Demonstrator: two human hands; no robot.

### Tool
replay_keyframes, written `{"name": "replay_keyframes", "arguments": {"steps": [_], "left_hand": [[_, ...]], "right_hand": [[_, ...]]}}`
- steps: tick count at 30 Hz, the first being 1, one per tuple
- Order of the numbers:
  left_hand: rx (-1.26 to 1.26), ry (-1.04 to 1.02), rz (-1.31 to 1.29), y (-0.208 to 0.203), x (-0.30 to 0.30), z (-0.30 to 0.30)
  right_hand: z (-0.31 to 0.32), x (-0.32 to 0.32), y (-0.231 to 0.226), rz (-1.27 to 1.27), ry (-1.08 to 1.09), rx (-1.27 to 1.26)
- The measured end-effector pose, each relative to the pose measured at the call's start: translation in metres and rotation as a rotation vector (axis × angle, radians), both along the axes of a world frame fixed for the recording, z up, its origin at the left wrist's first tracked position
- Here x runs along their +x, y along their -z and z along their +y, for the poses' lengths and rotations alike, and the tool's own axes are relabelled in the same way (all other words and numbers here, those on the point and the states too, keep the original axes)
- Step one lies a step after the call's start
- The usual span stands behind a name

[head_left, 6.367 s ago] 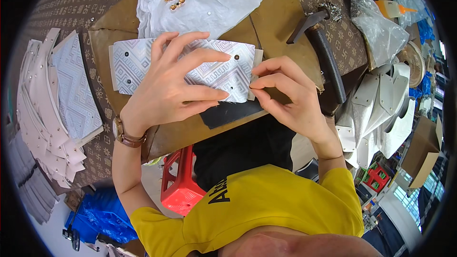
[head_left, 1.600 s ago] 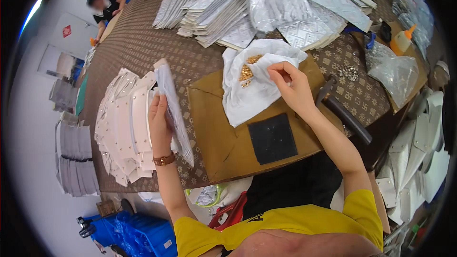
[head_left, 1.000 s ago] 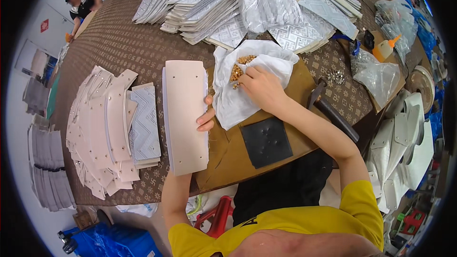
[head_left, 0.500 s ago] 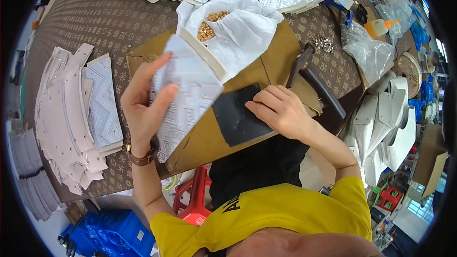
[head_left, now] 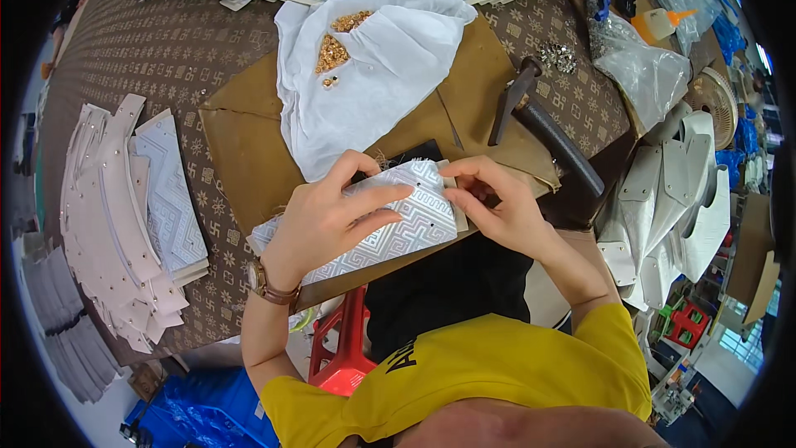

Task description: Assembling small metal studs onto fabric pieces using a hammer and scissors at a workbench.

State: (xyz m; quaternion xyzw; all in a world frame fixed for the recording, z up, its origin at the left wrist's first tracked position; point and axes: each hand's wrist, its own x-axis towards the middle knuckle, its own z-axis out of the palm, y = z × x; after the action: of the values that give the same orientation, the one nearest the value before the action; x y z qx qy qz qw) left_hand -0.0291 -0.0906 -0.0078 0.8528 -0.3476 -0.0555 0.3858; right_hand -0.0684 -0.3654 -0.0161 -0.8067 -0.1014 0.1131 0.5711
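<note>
A silver-white panel with a maze pattern [head_left: 390,236] and a cream backing lies over the black mat [head_left: 427,152], most of which it covers. Small dark holes show near the panel's right end. My left hand [head_left: 323,220] is closed on the panel from the left, fingers at its far edge and thumb across its face. At the right edge my right hand [head_left: 502,211] pinches the panel between thumb and fingers. Beyond them, small gold metal pieces [head_left: 333,54] sit on a crumpled white sheet [head_left: 373,108].
A hammer with a black handle [head_left: 560,149] lies to the right on the brown sheet [head_left: 240,108]. Studded pale pink strips [head_left: 108,216] are stacked at left, white leather pieces [head_left: 655,199] at right. Silver bits [head_left: 557,56] and an orange-tipped bottle [head_left: 659,26] stand farther back.
My left hand has brought the panel down and right from the air onto the black mat. My right hand has left the bare mat and now grips the panel's right edge.
</note>
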Motion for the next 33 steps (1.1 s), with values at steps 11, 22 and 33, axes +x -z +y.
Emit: {"name": "replay_keyframes", "arguments": {"steps": [11, 22, 33], "left_hand": [[0.018, 0.020, -0.103, 0.002, 0.001, -0.003], [0.088, 0.036, -0.157, 0.005, 0.000, -0.004], [0.205, 0.065, -0.252, -0.005, -0.005, -0.008]], "right_hand": [[0.003, 0.004, 0.007, -0.115, 0.002, -0.040], [0.001, 0.008, 0.007, -0.197, -0.042, -0.104], [-0.028, 0.024, -0.019, -0.319, 0.106, -0.226]]}}
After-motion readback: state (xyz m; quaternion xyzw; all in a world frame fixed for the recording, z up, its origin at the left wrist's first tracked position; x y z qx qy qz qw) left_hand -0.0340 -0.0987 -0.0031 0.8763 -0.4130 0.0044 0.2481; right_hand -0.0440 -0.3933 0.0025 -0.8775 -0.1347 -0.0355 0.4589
